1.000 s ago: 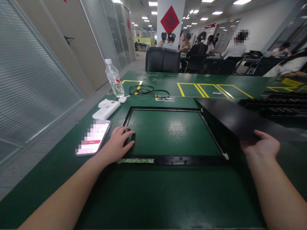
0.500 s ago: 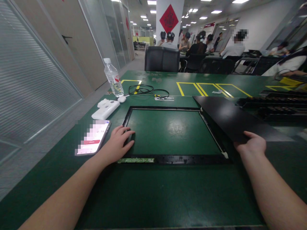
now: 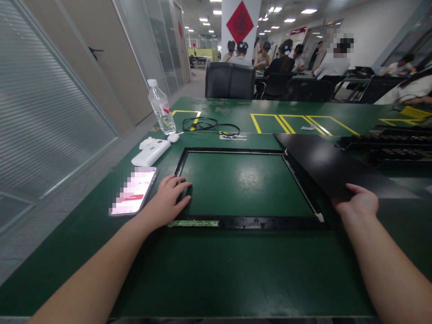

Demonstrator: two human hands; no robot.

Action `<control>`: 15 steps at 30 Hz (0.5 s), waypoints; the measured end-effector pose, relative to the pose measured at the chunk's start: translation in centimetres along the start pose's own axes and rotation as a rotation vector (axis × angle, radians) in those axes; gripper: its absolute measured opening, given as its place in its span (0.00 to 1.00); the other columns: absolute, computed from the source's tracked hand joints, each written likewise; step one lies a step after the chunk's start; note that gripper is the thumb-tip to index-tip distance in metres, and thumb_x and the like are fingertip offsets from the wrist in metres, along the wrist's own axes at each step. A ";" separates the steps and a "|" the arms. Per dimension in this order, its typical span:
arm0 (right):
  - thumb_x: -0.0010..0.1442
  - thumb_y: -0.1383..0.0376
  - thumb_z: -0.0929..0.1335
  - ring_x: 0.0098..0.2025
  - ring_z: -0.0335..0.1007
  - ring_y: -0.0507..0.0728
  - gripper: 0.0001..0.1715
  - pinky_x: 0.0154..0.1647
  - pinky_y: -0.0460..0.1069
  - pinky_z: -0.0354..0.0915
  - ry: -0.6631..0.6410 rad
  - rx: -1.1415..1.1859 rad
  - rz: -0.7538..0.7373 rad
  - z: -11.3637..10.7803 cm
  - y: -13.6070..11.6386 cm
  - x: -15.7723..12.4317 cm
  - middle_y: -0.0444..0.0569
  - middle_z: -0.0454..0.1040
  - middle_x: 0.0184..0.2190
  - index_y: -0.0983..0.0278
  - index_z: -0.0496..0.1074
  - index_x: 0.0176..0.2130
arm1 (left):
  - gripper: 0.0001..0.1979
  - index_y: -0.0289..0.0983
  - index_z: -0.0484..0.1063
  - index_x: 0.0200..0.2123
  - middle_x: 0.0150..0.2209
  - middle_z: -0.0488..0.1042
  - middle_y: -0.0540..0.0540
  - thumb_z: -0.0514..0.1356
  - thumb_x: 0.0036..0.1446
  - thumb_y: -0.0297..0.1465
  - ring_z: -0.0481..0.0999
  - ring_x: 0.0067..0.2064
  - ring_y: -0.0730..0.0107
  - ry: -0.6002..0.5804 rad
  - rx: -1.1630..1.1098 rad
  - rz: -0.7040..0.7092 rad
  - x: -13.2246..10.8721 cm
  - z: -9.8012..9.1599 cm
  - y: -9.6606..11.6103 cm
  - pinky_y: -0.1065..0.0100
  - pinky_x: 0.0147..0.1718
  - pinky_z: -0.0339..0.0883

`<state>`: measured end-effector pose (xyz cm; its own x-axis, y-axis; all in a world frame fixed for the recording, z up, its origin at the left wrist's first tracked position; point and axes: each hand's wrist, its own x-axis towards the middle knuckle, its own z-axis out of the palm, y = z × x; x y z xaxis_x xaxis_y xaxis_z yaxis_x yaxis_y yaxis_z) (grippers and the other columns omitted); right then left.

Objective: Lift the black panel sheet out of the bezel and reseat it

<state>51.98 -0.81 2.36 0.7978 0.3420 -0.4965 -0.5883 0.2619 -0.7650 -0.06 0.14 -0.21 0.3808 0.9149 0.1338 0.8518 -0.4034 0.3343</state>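
Observation:
A thin black rectangular frame [image 3: 270,222], like a monitor bezel, lies flat on the green table. A green circuit strip [image 3: 194,223] sits along its near bar at the left. My left hand [image 3: 170,198] is over the frame's left bar, its fingers curled across it to the inner side and holding it. At the right, a flat black panel [image 3: 330,162] is tilted beside the frame, its left edge close to the frame's right bar. My right hand [image 3: 359,202] grips the panel's near edge, thumb on top; the fingers underneath are hidden.
Left of the frame lie a lit phone [image 3: 135,191] and a white device [image 3: 150,153], with a water bottle [image 3: 162,108] behind. A black cable [image 3: 211,123] is coiled beyond the frame. Dark long parts [image 3: 398,148] lie far right. People sit at tables behind.
The whole view has shifted slightly. Both hands keep their holds, and the frame and panel look unmoved on the table.

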 end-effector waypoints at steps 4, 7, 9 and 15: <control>0.44 0.80 0.64 0.42 0.80 0.53 0.20 0.37 0.50 0.82 0.001 0.000 -0.010 -0.1 0.1 0.3 0.47 0.80 0.46 0.63 0.69 0.36 | 0.28 0.38 0.78 0.62 0.68 0.72 0.31 0.55 0.69 0.47 0.59 0.74 0.31 0.013 -0.018 0.001 0.0 0.0 0.0 0.28 0.69 0.56; 0.44 0.80 0.64 0.42 0.80 0.54 0.21 0.38 0.52 0.83 -0.004 -0.003 -0.003 -0.1 0.1 0.4 0.47 0.80 0.46 0.63 0.70 0.37 | 0.27 0.38 0.78 0.61 0.67 0.72 0.31 0.55 0.68 0.46 0.59 0.74 0.30 0.018 -0.025 0.002 0.0 0.0 0.1 0.27 0.69 0.56; 0.43 0.80 0.64 0.42 0.81 0.55 0.21 0.40 0.54 0.84 -0.012 -0.003 0.004 -0.1 0.1 0.4 0.46 0.80 0.45 0.62 0.69 0.37 | 0.27 0.37 0.78 0.61 0.67 0.72 0.30 0.55 0.68 0.45 0.59 0.74 0.30 0.010 -0.018 -0.003 0.0 -0.1 0.2 0.27 0.69 0.56; 0.41 0.80 0.64 0.43 0.81 0.56 0.22 0.45 0.56 0.83 -0.029 0.004 0.004 0.1 0.0 -0.2 0.47 0.80 0.45 0.63 0.68 0.37 | 0.27 0.36 0.77 0.62 0.68 0.72 0.30 0.54 0.69 0.43 0.58 0.74 0.30 0.006 -0.008 -0.005 -0.1 0.1 0.4 0.29 0.69 0.57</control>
<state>51.76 -0.76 2.50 0.7914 0.3688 -0.4876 -0.5922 0.2643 -0.7612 0.28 -0.11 -0.14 0.3745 0.9170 0.1375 0.8507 -0.3988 0.3423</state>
